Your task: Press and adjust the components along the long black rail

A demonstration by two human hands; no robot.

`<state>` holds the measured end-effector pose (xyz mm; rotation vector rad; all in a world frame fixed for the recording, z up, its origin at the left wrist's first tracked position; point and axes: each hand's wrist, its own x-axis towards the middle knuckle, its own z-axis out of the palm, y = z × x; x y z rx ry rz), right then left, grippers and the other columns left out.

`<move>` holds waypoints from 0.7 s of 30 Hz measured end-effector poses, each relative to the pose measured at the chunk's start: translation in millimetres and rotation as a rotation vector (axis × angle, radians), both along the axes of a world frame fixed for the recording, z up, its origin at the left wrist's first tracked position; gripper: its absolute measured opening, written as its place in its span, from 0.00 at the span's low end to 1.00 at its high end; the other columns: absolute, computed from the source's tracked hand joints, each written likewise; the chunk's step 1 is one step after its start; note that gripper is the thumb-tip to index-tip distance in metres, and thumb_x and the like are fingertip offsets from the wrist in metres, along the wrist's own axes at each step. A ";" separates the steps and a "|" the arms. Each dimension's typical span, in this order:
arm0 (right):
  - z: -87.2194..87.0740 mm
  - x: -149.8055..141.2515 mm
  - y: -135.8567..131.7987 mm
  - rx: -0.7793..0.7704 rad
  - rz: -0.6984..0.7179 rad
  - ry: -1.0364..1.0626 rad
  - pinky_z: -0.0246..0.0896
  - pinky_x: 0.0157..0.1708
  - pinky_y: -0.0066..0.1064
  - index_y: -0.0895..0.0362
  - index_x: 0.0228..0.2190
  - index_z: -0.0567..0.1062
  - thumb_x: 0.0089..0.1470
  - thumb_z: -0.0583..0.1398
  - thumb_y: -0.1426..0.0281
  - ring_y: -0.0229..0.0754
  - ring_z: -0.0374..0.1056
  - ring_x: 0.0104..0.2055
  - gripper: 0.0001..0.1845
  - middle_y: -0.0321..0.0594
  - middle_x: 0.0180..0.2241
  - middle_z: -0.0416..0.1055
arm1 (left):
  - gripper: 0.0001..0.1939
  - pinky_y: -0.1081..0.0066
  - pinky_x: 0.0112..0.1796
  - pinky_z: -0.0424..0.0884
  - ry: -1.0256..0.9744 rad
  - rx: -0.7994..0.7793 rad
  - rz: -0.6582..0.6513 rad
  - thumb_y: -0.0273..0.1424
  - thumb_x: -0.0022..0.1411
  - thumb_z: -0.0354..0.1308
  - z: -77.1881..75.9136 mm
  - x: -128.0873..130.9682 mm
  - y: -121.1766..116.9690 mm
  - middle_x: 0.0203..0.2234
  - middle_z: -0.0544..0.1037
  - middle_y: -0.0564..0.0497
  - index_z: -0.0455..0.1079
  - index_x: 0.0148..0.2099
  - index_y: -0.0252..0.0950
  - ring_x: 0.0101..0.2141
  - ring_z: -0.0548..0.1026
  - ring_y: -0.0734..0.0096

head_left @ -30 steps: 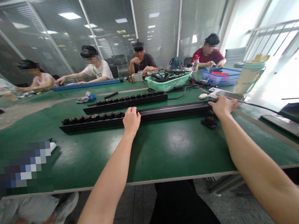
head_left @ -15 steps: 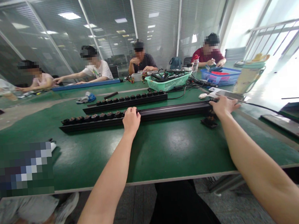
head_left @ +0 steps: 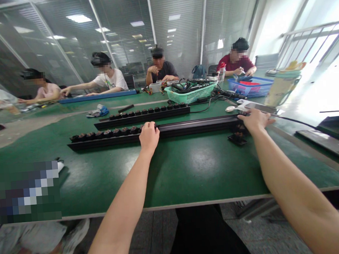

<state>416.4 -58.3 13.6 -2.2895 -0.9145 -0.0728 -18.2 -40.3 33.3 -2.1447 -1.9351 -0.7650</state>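
A long black power strip housing (head_left: 199,127) lies across the table in front of me, with a row of black socket modules (head_left: 107,134) along its left half. My left hand (head_left: 149,138) is closed over the strip near its middle, at the right end of the socket row. At the strip's right end, my right hand (head_left: 255,120) grips with the thumb side while its other fingers reach out to the right. Its grip is partly hidden. Just below that end is a small black piece (head_left: 237,139) with brownish parts.
Behind lies a second black strip with sockets (head_left: 145,114). Farther back are a green basket of cables (head_left: 190,96), a blue basket (head_left: 251,87) and a bottle (head_left: 283,84). A dark flat device (head_left: 329,145) lies right. Several people sit across the table (head_left: 197,179).
My right hand has shifted very slightly at the strip's end, its outstretched fingers a little closer together. My left hand and the strip look nearly unmoved.
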 end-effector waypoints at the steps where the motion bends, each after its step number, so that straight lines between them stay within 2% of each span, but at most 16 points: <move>1: -0.7 0.2 0.2 0.003 -0.001 -0.003 0.48 0.56 0.68 0.52 0.47 0.79 0.55 0.66 0.58 0.71 0.52 0.65 0.19 0.53 0.55 0.72 | 0.15 0.64 0.47 0.76 -0.001 0.002 -0.002 0.32 0.72 0.50 -0.1 -0.1 0.1 0.55 0.74 0.43 0.71 0.57 0.41 0.56 0.73 0.57; 7: -4.8 0.8 0.5 -0.011 -0.023 -0.028 0.49 0.57 0.66 0.54 0.50 0.79 0.58 0.64 0.58 0.70 0.51 0.66 0.21 0.58 0.57 0.71 | 0.15 0.64 0.47 0.75 -0.003 0.016 -0.010 0.32 0.72 0.50 -1.4 -0.7 1.0 0.55 0.74 0.43 0.70 0.57 0.41 0.55 0.73 0.57; 13: -6.1 -0.5 1.2 0.003 -0.037 -0.036 0.49 0.57 0.70 0.53 0.51 0.80 0.58 0.64 0.59 0.71 0.49 0.67 0.21 0.57 0.58 0.71 | 0.15 0.64 0.47 0.76 -0.001 0.017 -0.008 0.32 0.72 0.50 -1.5 -0.5 1.1 0.55 0.74 0.43 0.71 0.57 0.41 0.55 0.74 0.57; 21: -4.4 0.3 1.8 0.002 -0.071 0.043 0.48 0.59 0.67 0.52 0.53 0.79 0.58 0.66 0.58 0.69 0.52 0.67 0.24 0.58 0.59 0.70 | 0.14 0.64 0.46 0.76 -0.005 0.019 -0.014 0.32 0.72 0.50 -1.6 -0.9 1.2 0.55 0.74 0.43 0.71 0.56 0.40 0.54 0.74 0.57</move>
